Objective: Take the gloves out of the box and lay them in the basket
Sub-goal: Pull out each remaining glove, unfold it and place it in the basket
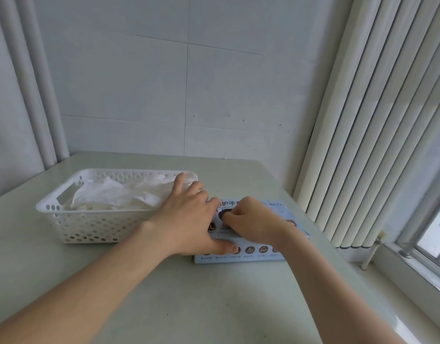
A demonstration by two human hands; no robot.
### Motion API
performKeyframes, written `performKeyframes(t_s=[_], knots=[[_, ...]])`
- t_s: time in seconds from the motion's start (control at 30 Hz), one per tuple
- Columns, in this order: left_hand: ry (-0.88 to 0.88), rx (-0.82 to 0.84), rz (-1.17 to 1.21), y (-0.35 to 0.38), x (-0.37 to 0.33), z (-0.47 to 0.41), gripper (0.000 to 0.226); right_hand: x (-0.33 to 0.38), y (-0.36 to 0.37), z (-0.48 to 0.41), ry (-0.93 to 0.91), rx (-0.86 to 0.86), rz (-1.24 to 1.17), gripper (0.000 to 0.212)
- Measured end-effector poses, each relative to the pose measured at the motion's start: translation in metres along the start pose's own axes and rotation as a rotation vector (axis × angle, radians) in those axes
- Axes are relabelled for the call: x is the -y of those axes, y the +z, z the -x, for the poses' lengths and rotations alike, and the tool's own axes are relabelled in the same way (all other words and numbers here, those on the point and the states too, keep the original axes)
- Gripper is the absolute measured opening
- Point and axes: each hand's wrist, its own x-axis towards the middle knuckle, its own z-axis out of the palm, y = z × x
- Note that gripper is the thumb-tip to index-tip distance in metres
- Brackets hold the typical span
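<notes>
A flat light-blue glove box [263, 254] lies on the table, right of a white perforated basket [90, 227]. Several thin whitish gloves [114, 194] lie crumpled inside the basket. My left hand [186, 219] rests flat on the box's left end, fingers spread, thumb along the front face. My right hand [251, 222] sits on top of the box with its fingers curled down into the dark dispensing opening [223, 214]. What those fingers hold inside the opening is hidden.
The pale green table [189, 306] meets a tiled wall behind. White vertical blinds [362, 132] and a window sill [412, 269] run along the right side. White pipes [32, 95] stand in the back left corner.
</notes>
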Motion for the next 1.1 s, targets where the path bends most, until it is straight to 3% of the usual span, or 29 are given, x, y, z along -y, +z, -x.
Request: performKeyframes(t_s=[0.1, 0.2, 0.33, 0.63, 0.9, 1.03, 1.1], knots=[[-0.002, 0.013, 0.014, 0.0, 0.001, 0.0, 0.111, -0.002, -0.006, 0.001, -0.057, -0.155, -0.018, 0.048], [-0.002, 0.021, 0.023, -0.002, 0.001, 0.0, 0.112, -0.002, -0.011, 0.005, -0.143, -0.344, 0.032, 0.006], [0.001, 0.025, 0.037, -0.003, 0.001, -0.001, 0.111, -0.003, -0.012, 0.007, -0.186, -0.454, -0.132, 0.032], [-0.031, 0.018, 0.098, -0.002, 0.005, -0.004, 0.102, -0.006, -0.008, -0.001, -0.318, -0.633, -0.226, 0.021], [-0.04, 0.047, 0.172, -0.006, 0.006, -0.005, 0.082, -0.002, -0.011, 0.001, -0.382, -0.947, -0.375, 0.023], [-0.08, -0.018, 0.379, -0.012, 0.008, -0.005, 0.099, 0.001, -0.012, 0.004, -0.37, -0.95, -0.515, 0.019], [-0.084, -0.108, 0.496, -0.018, 0.008, -0.006, 0.088, 0.003, -0.012, 0.005, -0.366, -0.971, -0.528, 0.015]])
